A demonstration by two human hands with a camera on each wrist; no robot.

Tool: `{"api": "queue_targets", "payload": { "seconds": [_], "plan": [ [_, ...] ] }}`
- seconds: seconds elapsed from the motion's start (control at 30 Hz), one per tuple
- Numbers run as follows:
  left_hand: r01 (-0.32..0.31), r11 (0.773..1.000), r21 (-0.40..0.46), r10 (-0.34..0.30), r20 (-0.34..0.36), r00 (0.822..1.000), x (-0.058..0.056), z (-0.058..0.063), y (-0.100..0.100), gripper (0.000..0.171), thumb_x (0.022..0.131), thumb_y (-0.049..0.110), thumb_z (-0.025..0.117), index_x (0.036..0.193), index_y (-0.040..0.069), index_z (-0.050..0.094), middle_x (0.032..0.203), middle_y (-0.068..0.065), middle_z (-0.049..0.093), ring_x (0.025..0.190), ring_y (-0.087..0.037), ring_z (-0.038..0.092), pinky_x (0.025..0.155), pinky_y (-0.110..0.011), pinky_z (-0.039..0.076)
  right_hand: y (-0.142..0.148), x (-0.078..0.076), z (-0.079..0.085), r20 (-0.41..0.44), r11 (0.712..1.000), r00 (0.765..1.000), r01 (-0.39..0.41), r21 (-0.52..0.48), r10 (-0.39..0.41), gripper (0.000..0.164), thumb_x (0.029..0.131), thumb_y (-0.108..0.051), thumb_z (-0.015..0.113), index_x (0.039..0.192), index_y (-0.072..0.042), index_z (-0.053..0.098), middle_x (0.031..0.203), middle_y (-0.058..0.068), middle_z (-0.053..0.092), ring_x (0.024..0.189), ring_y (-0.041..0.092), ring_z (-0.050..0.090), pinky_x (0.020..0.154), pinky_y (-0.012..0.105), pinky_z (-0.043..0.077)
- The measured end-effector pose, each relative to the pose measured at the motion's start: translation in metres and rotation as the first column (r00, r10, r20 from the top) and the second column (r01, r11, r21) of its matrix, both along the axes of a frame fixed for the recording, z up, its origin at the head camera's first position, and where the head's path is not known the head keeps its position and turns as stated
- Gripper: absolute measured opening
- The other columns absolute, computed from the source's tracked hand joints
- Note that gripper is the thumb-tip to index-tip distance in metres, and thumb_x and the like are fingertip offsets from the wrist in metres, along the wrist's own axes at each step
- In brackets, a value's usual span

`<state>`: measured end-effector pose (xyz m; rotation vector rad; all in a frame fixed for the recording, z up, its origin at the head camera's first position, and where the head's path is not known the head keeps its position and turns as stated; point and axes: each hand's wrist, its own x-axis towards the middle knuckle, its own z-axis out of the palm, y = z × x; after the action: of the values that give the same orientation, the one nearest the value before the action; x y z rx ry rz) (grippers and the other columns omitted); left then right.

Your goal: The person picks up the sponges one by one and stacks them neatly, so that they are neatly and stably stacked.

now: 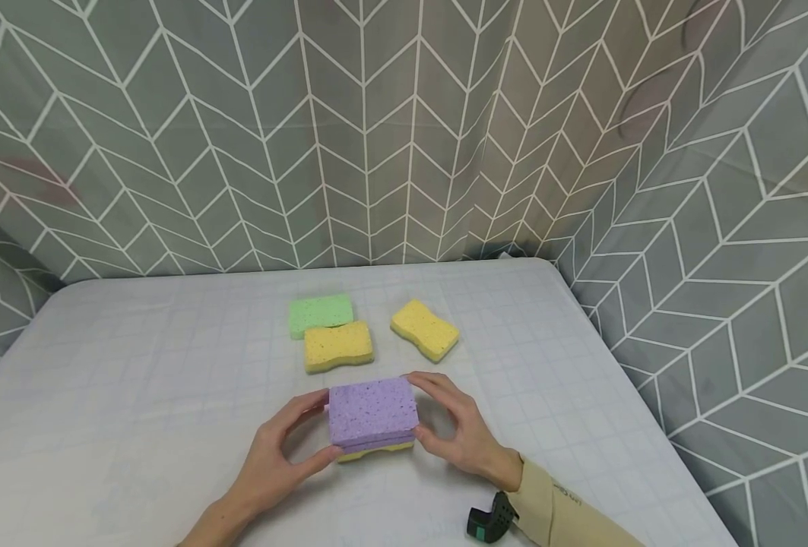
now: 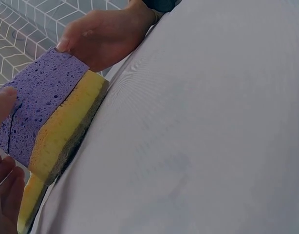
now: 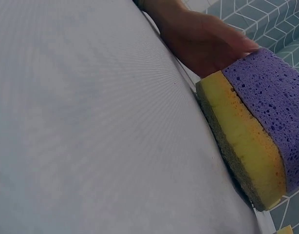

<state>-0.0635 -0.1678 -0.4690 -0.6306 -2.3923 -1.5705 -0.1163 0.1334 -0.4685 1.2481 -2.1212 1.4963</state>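
Low in the middle of the head view, a purple sponge block (image 1: 373, 410) sits on top of a yellow sponge (image 1: 376, 451). A seam runs along the purple side, as of two layers. My left hand (image 1: 277, 448) holds the purple block's left end, thumb at the near corner and fingers at the far one. At the right end my right hand (image 1: 461, 429) grips it likewise between thumb and fingers. In the left wrist view the yellow sponge (image 2: 71, 122) shows a dark scouring layer underneath, resting on or very close to the white tabletop.
Beyond the stack lie a green sponge (image 1: 321, 313), a yellow sponge (image 1: 338, 346) partly overlapping it in view, and another yellow sponge (image 1: 425, 330) turned at an angle. A white cloth covers the table (image 1: 137, 395). Patterned grey curtains (image 1: 349, 137) hang behind and at the sides.
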Motion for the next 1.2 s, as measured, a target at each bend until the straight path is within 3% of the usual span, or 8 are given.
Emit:
{"api": "queue_targets", "payload": {
  "seconds": [0.13, 0.4, 0.83, 1.2],
  "plan": [
    [0.008, 0.997, 0.070, -0.007, -0.004, 1.000, 0.0000, 0.0004, 0.0020, 0.073, 0.078, 0.006, 0.085, 0.143, 0.013, 0.052, 0.138, -0.005, 0.059, 0.127, -0.010, 0.057, 0.110, -0.021, 0.045, 0.0006, 0.0001, 0.0004, 0.000, 1.000, 1.000, 0.005, 0.008, -0.005, 0.063, 0.083, -0.005, 0.070, 0.143, 0.000, 0.049, 0.139, 0.016, 0.055, 0.132, 0.024, 0.051, 0.116, 0.030, 0.040],
    [0.031, 0.991, 0.128, -0.031, -0.001, 1.000, 0.0012, 0.0003, 0.0054, 0.069, 0.081, 0.001, 0.081, 0.143, 0.011, 0.052, 0.140, -0.007, 0.058, 0.127, -0.012, 0.057, 0.110, -0.021, 0.045, 0.0013, 0.0005, 0.0007, 0.004, 1.000, 1.000, 0.009, 0.016, -0.009, 0.064, 0.083, -0.006, 0.070, 0.143, 0.000, 0.050, 0.140, 0.015, 0.055, 0.132, 0.024, 0.051, 0.116, 0.030, 0.041],
    [0.050, 0.991, 0.126, -0.041, -0.069, 0.997, 0.0011, -0.0005, 0.0040, 0.069, 0.079, -0.004, 0.081, 0.142, 0.006, 0.052, 0.136, -0.011, 0.060, 0.125, -0.012, 0.059, 0.108, -0.021, 0.047, -0.0003, -0.0007, 0.0026, 0.002, 0.999, 0.999, -0.034, -0.009, 0.034, 0.063, 0.083, -0.003, 0.069, 0.142, 0.003, 0.048, 0.140, 0.018, 0.054, 0.132, 0.026, 0.051, 0.117, 0.031, 0.040],
    [0.053, 0.989, 0.137, -0.049, -0.032, 0.998, 0.0016, 0.0016, 0.0040, 0.067, 0.081, -0.003, 0.080, 0.142, 0.005, 0.052, 0.136, -0.013, 0.059, 0.125, -0.009, 0.058, 0.109, -0.021, 0.045, 0.0004, -0.0014, 0.0023, 0.028, 0.998, 0.998, -0.054, -0.041, 0.055, 0.059, 0.085, -0.001, 0.062, 0.141, 0.004, 0.049, 0.140, 0.020, 0.054, 0.134, 0.027, 0.050, 0.118, 0.032, 0.038]
  ]
}}
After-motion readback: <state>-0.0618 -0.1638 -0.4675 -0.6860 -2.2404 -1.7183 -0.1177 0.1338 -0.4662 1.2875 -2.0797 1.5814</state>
